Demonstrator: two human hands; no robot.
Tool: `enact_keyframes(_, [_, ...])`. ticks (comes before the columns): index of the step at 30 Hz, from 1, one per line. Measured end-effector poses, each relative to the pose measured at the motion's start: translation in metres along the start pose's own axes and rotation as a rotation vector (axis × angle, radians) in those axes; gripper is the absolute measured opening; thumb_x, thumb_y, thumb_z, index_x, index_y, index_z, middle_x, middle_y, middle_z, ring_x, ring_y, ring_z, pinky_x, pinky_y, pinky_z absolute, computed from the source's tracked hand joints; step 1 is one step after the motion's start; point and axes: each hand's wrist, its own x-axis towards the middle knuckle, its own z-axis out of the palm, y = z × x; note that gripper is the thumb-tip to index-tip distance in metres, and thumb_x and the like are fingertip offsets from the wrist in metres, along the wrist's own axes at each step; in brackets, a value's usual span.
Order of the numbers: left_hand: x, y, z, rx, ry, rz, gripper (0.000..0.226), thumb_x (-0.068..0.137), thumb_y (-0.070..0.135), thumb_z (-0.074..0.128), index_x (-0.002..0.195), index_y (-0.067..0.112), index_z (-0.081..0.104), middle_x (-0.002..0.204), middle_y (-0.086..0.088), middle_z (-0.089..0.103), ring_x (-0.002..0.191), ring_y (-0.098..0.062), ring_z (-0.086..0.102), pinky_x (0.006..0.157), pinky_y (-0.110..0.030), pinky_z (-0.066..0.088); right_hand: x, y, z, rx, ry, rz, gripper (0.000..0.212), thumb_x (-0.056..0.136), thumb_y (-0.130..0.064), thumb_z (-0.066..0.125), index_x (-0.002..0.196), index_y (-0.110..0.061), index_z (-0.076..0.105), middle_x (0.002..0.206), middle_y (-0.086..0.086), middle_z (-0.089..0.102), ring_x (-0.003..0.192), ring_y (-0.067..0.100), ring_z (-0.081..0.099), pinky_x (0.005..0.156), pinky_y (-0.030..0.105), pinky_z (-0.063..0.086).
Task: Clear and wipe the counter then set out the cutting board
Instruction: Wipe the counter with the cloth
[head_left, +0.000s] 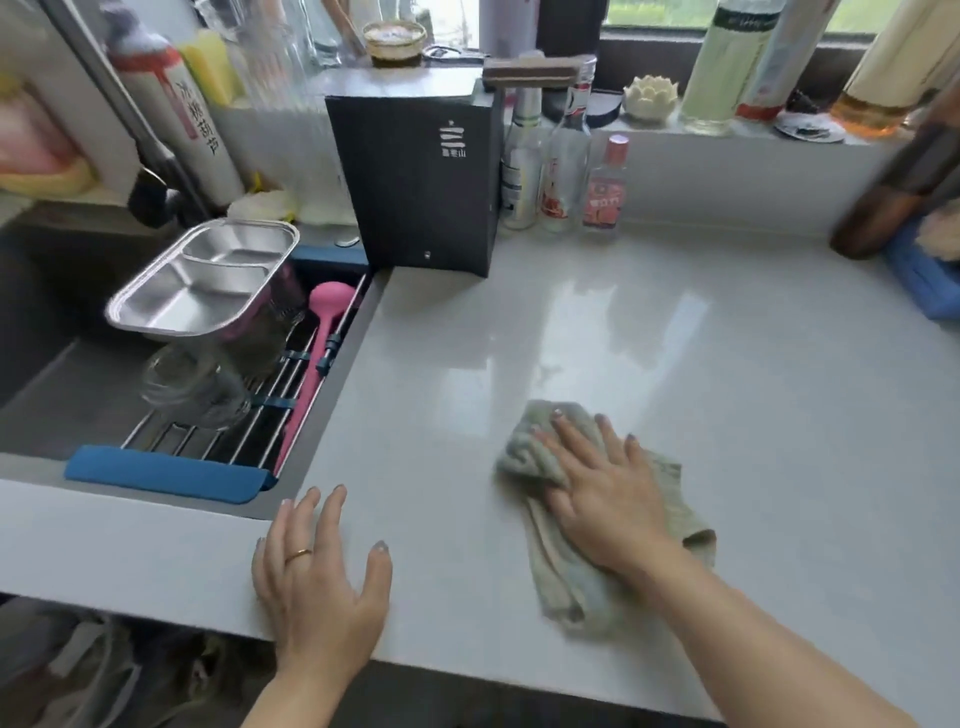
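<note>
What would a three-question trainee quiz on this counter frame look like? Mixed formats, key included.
1. True or false: the right hand presses flat on the crumpled grey-green cloth on the pale glossy counter.
2. Multiple choice: the long pink silicone spoon lies A) on the counter, B) on the roll-up metal rack over the sink, C) in the compartmented stainless steel tray.
3. Fill in: the left hand, wearing a gold ring, holds ____.

Key: 1 true; 2 B; 3 nothing, it rests open near the counter's front edge.
</note>
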Motion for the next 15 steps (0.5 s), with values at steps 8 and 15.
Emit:
enact_keyframes(8, [0.015, -0.001, 0.009, -0.053, -0.066, 0.056, 0.074, 0.071, 0.047, 0.040, 0.139, 0.018, 0.030, 0.147, -0.004, 0.035, 0.140, -0.022, 0.020, 0.114, -0.040, 0.011, 0.089, 0.122, -0.041, -0.038, 0.087, 0.644, 0.061, 0.088, -0.038, 0.033, 0.145, -0.023, 0.018, 0.157, -0.002, 0.015, 0.142, 0.038, 0.006, 0.116, 0.050, 0.008])
enact_keyframes(15, [0.018, 0.004, 0.005, -0.104, -0.083, 0.008, 0.079, 0.069, 0.040, 0.049, 0.140, 0.016, 0.025, 0.146, -0.006, 0.036, 0.138, -0.023, 0.025, 0.113, -0.035, 0.014, 0.113, -0.020, -0.022, -0.090, -0.028, 0.055, 0.061, 0.089, -0.042, 0.030, 0.146, -0.034, 0.007, 0.159, -0.005, 0.003, 0.144, 0.034, -0.007, 0.118, 0.048, -0.002])
